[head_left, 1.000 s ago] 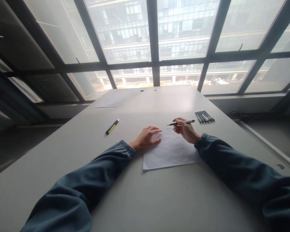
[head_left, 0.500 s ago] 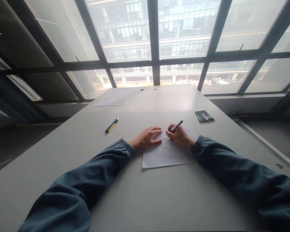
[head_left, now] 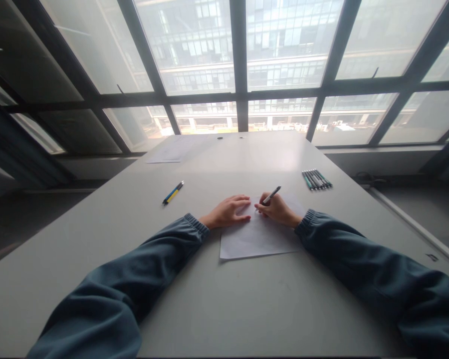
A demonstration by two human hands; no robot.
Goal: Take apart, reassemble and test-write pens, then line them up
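A sheet of white paper (head_left: 260, 243) lies on the table in front of me, its upper part partly covered by both hands. My left hand (head_left: 230, 211) rests flat on the paper's left side, fingers stretched and thumb apart. My right hand (head_left: 279, 210) is closed around a pen (head_left: 272, 194) with a dark top end and a pale barrel. The pen leans up to the right, and its tip is at the paper just right of my left fingertips. Any marks under the tip are too faint to make out.
Two pens (head_left: 173, 193), one blue and one yellow, lie side by side to the left. A row of several dark and green pens (head_left: 317, 180) lies at the right. More paper (head_left: 168, 151) is at the white table's (head_left: 217, 309) far left, before tall windows.
The pen's top end has tipped slightly to the left, and its tip has shifted a little left with my right hand's fingers. My left hand stays in place.
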